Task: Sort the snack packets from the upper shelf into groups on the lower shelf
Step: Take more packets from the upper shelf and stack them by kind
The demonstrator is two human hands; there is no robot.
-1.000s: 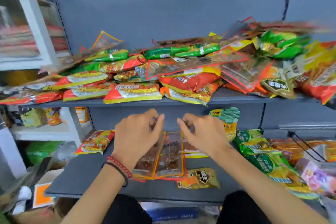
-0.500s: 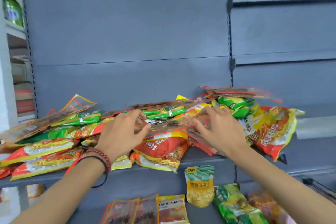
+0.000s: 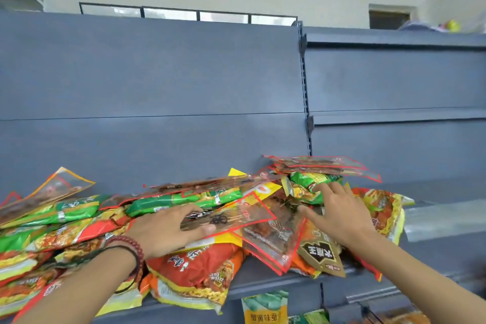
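A heap of snack packets covers the upper shelf (image 3: 265,285): green ones (image 3: 184,201), red-orange ones (image 3: 200,268) and clear red-edged ones. My left hand (image 3: 163,229) reaches into the middle of the heap and pinches a clear red-edged packet (image 3: 236,216) between thumb and fingers. My right hand (image 3: 339,214) lies to its right with fingers spread, fingertips touching a green packet (image 3: 310,181), and holds nothing. Below the shelf edge, only the top of a green-and-yellow packet (image 3: 265,308) on the lower shelf shows.
A grey back panel (image 3: 157,87) rises behind the heap. A second shelf bay (image 3: 394,126) stands to the right, past an upright post. More clear red-edged packets (image 3: 320,166) top the heap at the back right. A brown triangular packet (image 3: 320,255) hangs over the shelf edge.
The view has risen from the lower shelf to the upper one. Both hands left the packets on the lower shelf and moved up into the heap, where the left hand took a clear packet.
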